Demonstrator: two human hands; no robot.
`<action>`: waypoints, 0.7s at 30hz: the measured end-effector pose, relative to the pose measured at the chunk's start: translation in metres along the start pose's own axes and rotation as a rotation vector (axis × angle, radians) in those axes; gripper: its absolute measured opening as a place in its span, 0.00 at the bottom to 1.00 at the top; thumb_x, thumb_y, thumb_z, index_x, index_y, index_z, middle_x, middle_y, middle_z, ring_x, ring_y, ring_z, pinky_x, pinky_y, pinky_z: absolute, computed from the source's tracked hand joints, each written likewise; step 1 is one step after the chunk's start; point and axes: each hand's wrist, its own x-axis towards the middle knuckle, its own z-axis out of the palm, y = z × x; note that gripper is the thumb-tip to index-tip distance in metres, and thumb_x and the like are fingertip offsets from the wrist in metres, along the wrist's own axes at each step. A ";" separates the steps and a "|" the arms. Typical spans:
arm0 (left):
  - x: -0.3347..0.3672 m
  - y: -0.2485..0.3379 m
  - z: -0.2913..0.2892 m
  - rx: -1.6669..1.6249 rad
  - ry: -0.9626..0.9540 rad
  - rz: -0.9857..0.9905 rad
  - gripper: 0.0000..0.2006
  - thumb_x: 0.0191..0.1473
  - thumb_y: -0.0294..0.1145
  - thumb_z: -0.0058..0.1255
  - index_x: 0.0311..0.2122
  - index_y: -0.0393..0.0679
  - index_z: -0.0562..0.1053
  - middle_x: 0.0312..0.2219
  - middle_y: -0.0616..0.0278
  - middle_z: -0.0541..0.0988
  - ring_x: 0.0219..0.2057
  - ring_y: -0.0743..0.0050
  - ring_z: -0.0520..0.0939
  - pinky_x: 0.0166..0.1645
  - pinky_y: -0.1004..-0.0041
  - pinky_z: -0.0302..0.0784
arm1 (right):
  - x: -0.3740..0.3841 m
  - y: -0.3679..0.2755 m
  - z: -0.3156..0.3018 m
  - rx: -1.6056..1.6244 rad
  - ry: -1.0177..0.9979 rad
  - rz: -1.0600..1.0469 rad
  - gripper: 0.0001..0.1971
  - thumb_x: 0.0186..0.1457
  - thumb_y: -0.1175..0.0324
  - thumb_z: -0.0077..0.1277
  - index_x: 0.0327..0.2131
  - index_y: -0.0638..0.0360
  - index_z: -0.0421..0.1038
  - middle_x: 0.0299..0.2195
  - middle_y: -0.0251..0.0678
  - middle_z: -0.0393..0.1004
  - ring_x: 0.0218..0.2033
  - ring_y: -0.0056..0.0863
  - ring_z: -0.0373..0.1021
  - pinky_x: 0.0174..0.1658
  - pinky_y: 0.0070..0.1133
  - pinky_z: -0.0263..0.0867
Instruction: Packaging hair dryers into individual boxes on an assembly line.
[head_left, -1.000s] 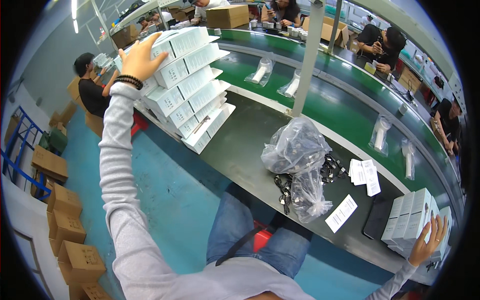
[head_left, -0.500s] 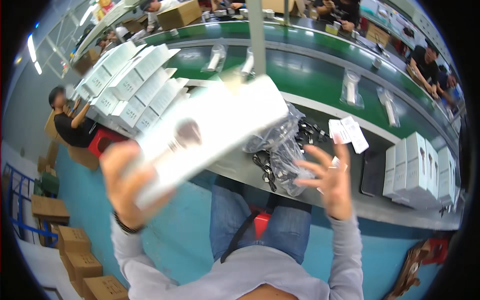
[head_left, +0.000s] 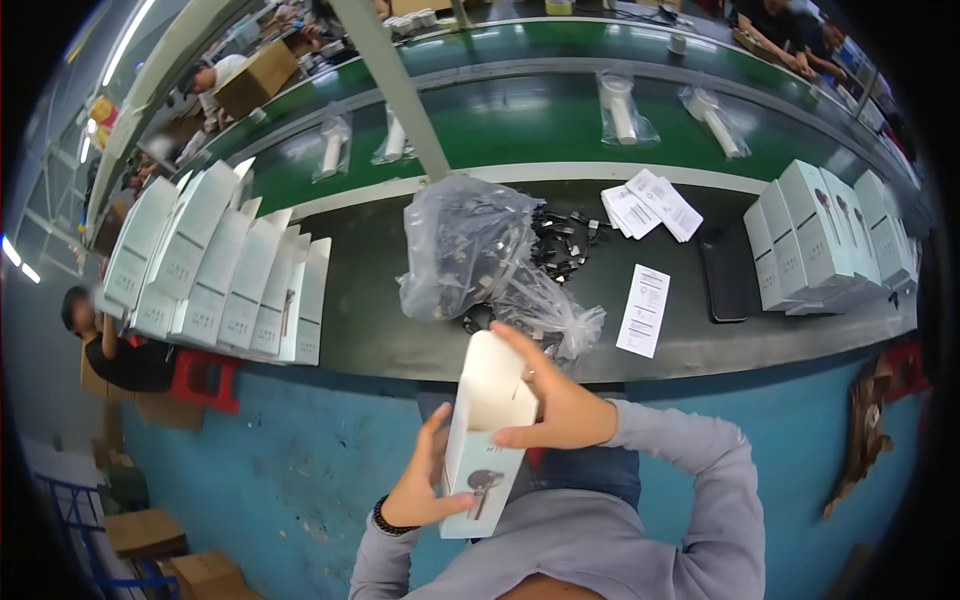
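In front of my lap I hold a pale white carton (head_left: pixel 492 460) with its top end open and a flap standing up. A picture of a round-headed handheld device is printed on its side. My left hand (head_left: pixel 420 485) grips the lower left part, thumb on the printed face. Around the upper right edge closes my right hand (head_left: pixel 565 408), thumb across the front near the opening. What the carton holds inside cannot be seen. Beyond it on the bench lie a clear plastic bag (head_left: pixel 465 245) of cables and loose black cables (head_left: pixel 565 240).
Open cartons (head_left: pixel 225 285) stand in rows at the left, closed cartons (head_left: pixel 815 240) at the right. Printed leaflets (head_left: pixel 650 205), a single leaflet (head_left: pixel 643 310) and a black tray-like slab (head_left: pixel 724 275) lie between. Bagged white devices (head_left: pixel 620 108) rest on the green conveyor (head_left: pixel 510 130).
The carton has come down from the left to my lap and turned open end up. My right hand, empty before, now grips it. A single leaflet now lies apart on the bench.
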 end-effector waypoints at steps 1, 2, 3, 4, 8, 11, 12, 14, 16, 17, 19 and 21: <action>0.009 -0.003 0.001 0.003 -0.066 -0.053 0.55 0.37 0.32 0.66 0.63 0.46 0.37 0.52 0.49 0.64 0.55 0.58 0.64 0.55 0.62 0.61 | 0.003 -0.008 -0.007 -0.084 -0.028 0.018 0.52 0.43 0.72 0.62 0.63 0.49 0.32 0.58 0.42 0.50 0.58 0.29 0.50 0.55 0.28 0.57; 0.016 -0.004 0.000 0.013 -0.120 -0.106 0.55 0.38 0.30 0.65 0.63 0.44 0.36 0.52 0.50 0.64 0.55 0.61 0.64 0.56 0.63 0.61 | 0.011 -0.021 -0.016 -0.160 -0.065 0.032 0.49 0.43 0.71 0.62 0.63 0.51 0.37 0.58 0.44 0.51 0.59 0.30 0.50 0.54 0.27 0.59; 0.018 -0.004 -0.001 -0.025 -0.094 -0.099 0.51 0.38 0.29 0.65 0.62 0.41 0.41 0.52 0.53 0.65 0.54 0.65 0.65 0.56 0.65 0.59 | 0.020 -0.035 -0.034 -0.462 -0.024 -0.034 0.44 0.43 0.69 0.62 0.61 0.53 0.45 0.57 0.44 0.53 0.56 0.30 0.53 0.51 0.26 0.62; 0.020 -0.002 -0.003 -0.026 -0.106 -0.104 0.51 0.38 0.29 0.65 0.62 0.41 0.41 0.52 0.53 0.65 0.54 0.65 0.65 0.56 0.65 0.59 | 0.027 -0.054 -0.060 -0.770 0.019 -0.095 0.40 0.43 0.67 0.62 0.59 0.56 0.53 0.55 0.45 0.56 0.54 0.30 0.57 0.48 0.24 0.65; 0.013 -0.001 -0.031 -0.013 0.034 -0.093 0.43 0.39 0.28 0.64 0.59 0.37 0.52 0.51 0.56 0.66 0.51 0.67 0.69 0.55 0.67 0.62 | 0.099 -0.088 -0.180 -1.170 0.759 0.061 0.31 0.47 0.47 0.54 0.48 0.60 0.66 0.41 0.41 0.72 0.35 0.31 0.70 0.38 0.26 0.66; 0.012 -0.016 -0.054 -0.131 0.035 -0.132 0.43 0.39 0.28 0.64 0.59 0.36 0.51 0.52 0.54 0.65 0.51 0.66 0.69 0.54 0.67 0.65 | 0.154 -0.075 -0.306 -1.527 0.874 0.368 0.37 0.50 0.35 0.40 0.51 0.59 0.65 0.43 0.45 0.72 0.44 0.40 0.69 0.44 0.31 0.65; 0.012 -0.018 -0.060 -0.139 0.039 -0.152 0.44 0.39 0.27 0.64 0.60 0.37 0.50 0.52 0.54 0.65 0.52 0.66 0.69 0.54 0.67 0.64 | 0.171 -0.077 -0.332 -1.542 0.847 0.638 0.39 0.50 0.33 0.36 0.52 0.58 0.63 0.45 0.45 0.71 0.48 0.43 0.67 0.46 0.31 0.64; 0.016 -0.018 -0.067 -0.159 0.042 -0.186 0.44 0.39 0.27 0.64 0.59 0.37 0.50 0.52 0.54 0.64 0.53 0.67 0.67 0.55 0.67 0.62 | 0.211 -0.060 -0.374 -1.536 0.901 0.719 0.40 0.51 0.32 0.35 0.54 0.57 0.62 0.48 0.44 0.69 0.50 0.42 0.66 0.47 0.32 0.64; 0.021 -0.004 -0.060 -0.142 0.103 -0.191 0.43 0.39 0.30 0.64 0.58 0.36 0.51 0.51 0.52 0.66 0.52 0.64 0.68 0.55 0.66 0.63 | 0.250 -0.039 -0.396 -1.513 0.927 0.798 0.40 0.51 0.32 0.34 0.55 0.57 0.60 0.52 0.43 0.66 0.53 0.42 0.64 0.49 0.33 0.64; 0.021 0.002 -0.057 -0.121 0.161 -0.200 0.42 0.39 0.32 0.65 0.57 0.34 0.53 0.51 0.49 0.67 0.52 0.62 0.70 0.55 0.65 0.64 | 0.268 -0.031 -0.399 -1.555 0.927 0.897 0.39 0.51 0.33 0.35 0.56 0.55 0.59 0.55 0.41 0.62 0.54 0.41 0.62 0.51 0.36 0.63; 0.024 0.004 -0.061 -0.088 0.155 -0.202 0.41 0.41 0.33 0.63 0.58 0.35 0.52 0.50 0.50 0.67 0.50 0.62 0.71 0.51 0.66 0.68 | 0.294 -0.022 -0.418 -1.603 0.922 1.000 0.38 0.52 0.34 0.35 0.57 0.54 0.58 0.58 0.39 0.58 0.56 0.41 0.60 0.53 0.38 0.61; 0.024 0.002 -0.068 -0.057 0.153 -0.254 0.43 0.40 0.34 0.64 0.58 0.36 0.52 0.51 0.52 0.66 0.49 0.64 0.70 0.50 0.68 0.68 | 0.311 -0.019 -0.452 -1.404 0.972 1.232 0.32 0.54 0.42 0.40 0.58 0.50 0.57 0.60 0.37 0.54 0.57 0.42 0.58 0.53 0.47 0.58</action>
